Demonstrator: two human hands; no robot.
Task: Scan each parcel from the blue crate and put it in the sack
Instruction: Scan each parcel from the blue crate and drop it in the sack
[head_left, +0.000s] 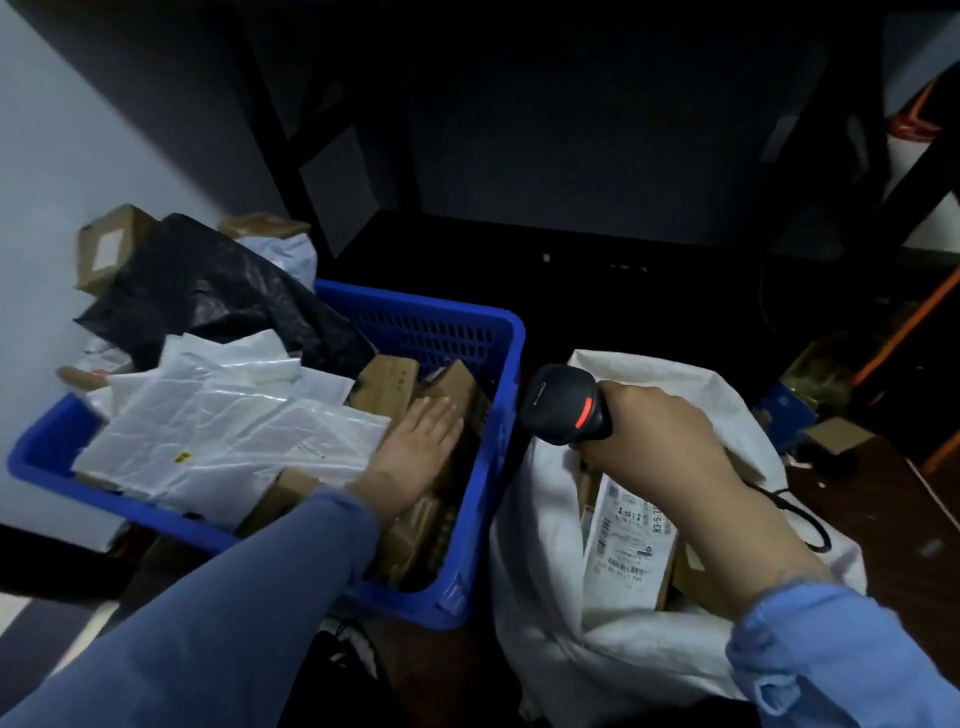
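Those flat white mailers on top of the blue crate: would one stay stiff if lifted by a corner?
Probably not. The white mailer is thin and creased, so it would likely droop. Its glossy film looks slippery, so it may slide off the pile in the crate. It lies flat, so it is probably light.

Crate (511, 374) sat at eleven o'clock, sack (550, 597) at one; my left hand (415, 447) lay on the crate's parcels (234, 421), scanner (566, 405) over the sack.
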